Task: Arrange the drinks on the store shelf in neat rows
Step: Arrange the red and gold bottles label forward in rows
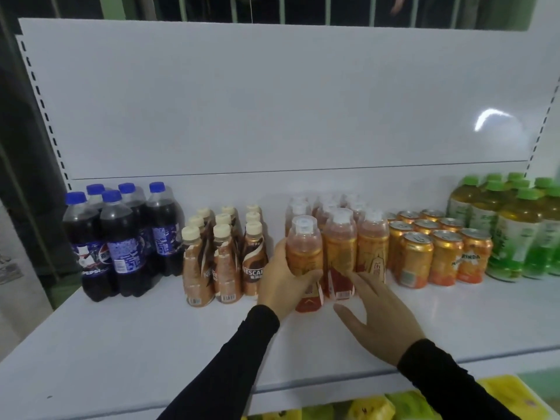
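**Two hands at a row of orange tea bottles on a white store shelf**

A head-worn camera looks down on a white shelf [121,344] with a white back panel [272,101] filling the upper half of the frame. Drinks stand in groups across the middle. From the left: dark cola bottles [121,237] with blue caps, brown coffee bottles [224,259] with cream caps, orange tea bottles [339,237] with clear caps, orange soda cans [439,250], and green-capped juice bottles [515,231] at the right edge.

Just below centre, the left hand [281,283] wraps around the front tea bottle [304,256], fingers behind it and thumb across its front label. This bottle stands upright, slightly forward of its neighbours. The right hand [375,310] is spread open, fingers straight, holding nothing; its fingertips reach the base of the next tea bottle to the right, though contact is hard to judge. Both arms wear black sleeves [230,368].

Yellow and green packets [372,407] show along the bottom edge, below the shelf
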The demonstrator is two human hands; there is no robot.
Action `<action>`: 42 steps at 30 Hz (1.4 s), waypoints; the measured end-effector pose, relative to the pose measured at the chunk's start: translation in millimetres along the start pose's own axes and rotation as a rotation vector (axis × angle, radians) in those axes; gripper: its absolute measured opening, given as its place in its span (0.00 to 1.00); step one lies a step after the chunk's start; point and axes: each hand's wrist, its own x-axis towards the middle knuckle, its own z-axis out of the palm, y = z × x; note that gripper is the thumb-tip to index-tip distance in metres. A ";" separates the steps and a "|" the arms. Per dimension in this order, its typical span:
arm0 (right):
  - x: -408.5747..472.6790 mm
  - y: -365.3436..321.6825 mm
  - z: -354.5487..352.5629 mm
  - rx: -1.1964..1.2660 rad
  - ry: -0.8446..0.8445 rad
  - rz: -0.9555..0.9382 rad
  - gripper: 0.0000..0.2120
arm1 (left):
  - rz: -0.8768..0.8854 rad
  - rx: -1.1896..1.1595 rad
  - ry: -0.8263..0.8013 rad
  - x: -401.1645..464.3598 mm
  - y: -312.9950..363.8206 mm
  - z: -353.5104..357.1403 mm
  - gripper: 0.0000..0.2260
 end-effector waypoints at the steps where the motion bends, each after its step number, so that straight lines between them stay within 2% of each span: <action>1: -3.0 -3.9 2.6 0.017 -0.015 0.015 0.34 | 0.016 -0.016 -0.002 -6.7 -0.2 -3.1 0.31; 4: -10.7 -16.2 7.1 0.140 -0.070 0.083 0.38 | 0.054 -0.064 -0.021 -25.7 -1.6 -12.0 0.30; 9: -18.9 -30.8 12.2 0.532 -0.079 0.112 0.45 | 0.029 -0.203 -0.012 -43.4 -0.8 -20.6 0.28; 13: -19.7 -36.7 6.8 0.781 -0.141 0.150 0.36 | -0.075 -0.435 -0.007 -53.0 7.1 -20.1 0.26; 16: -18.4 -32.6 0.7 0.925 -0.157 0.162 0.33 | -0.089 -0.482 0.000 -56.8 11.9 -16.1 0.28; 18: -18.3 -27.1 -2.7 1.026 -0.187 0.170 0.31 | -0.090 -0.502 -0.006 -58.1 14.0 -11.6 0.23; 20: -16.8 -18.7 -3.8 1.150 -0.250 0.187 0.29 | -0.110 -0.541 -0.013 -57.9 16.0 -7.0 0.19; 22: -14.7 -9.4 -5.8 1.294 -0.346 0.199 0.30 | -0.141 -0.581 -0.015 -56.7 17.5 -2.1 0.22; 26: -7.5 8.5 -14.3 1.554 -0.524 0.223 0.21 | -0.246 -0.702 -0.026 -52.8 23.3 11.6 0.25; 29: -2.3 20.8 -12.7 1.561 -0.598 0.220 0.19 | -0.287 -0.746 0.035 -52.0 24.3 21.8 0.26; 31: 0.2 25.0 -11.7 1.464 -0.591 0.149 0.18 | -0.302 -0.744 0.109 -52.6 25.7 26.8 0.25; 34: 4.3 24.2 -11.8 1.158 -0.469 -0.075 0.23 | -0.303 -0.740 0.210 -53.5 31.5 30.8 0.22; 37: 5.9 18.4 -9.3 0.905 -0.289 -0.205 0.19 | -0.272 -0.689 0.303 -52.4 35.8 33.6 0.23; 40: 5.0 15.3 -2.3 0.925 -0.208 -0.158 0.17 | -0.247 -0.630 0.326 -51.2 37.9 34.8 0.24; 42: 4.7 15.0 0.6 1.006 -0.220 -0.141 0.18 | -0.229 -0.600 0.300 -51.6 36.8 31.2 0.25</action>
